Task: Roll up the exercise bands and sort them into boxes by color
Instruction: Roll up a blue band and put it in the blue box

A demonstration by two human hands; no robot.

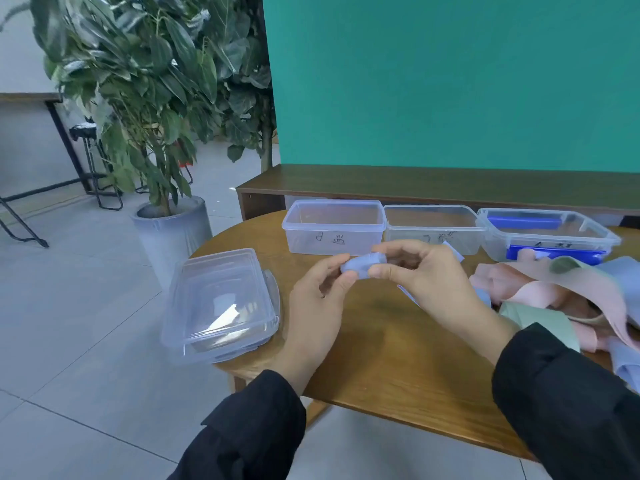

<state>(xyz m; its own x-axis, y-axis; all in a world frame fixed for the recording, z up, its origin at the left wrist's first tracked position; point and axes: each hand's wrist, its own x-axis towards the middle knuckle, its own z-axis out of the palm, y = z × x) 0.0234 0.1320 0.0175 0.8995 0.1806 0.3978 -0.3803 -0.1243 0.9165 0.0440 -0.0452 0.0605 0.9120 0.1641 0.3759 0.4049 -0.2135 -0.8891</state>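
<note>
Above the round wooden table (381, 358), both hands hold a pale blue exercise band (362, 266) wound into a small roll. My left hand (318, 299) pinches its left end. My right hand (419, 275) grips its right end, and a loose tail of the band hangs below that hand. Three clear boxes stand in a row behind: the left box (334, 226), the middle box (433, 228) and the right box (547, 233), which has blue clips. A heap of pink, green and blue bands (561, 299) lies at the right.
A stack of clear lids (221, 303) lies on the table's left edge. A dark wooden bench (450, 185) and a green screen stand behind the boxes. A potted plant (166, 133) stands on the tiled floor to the left.
</note>
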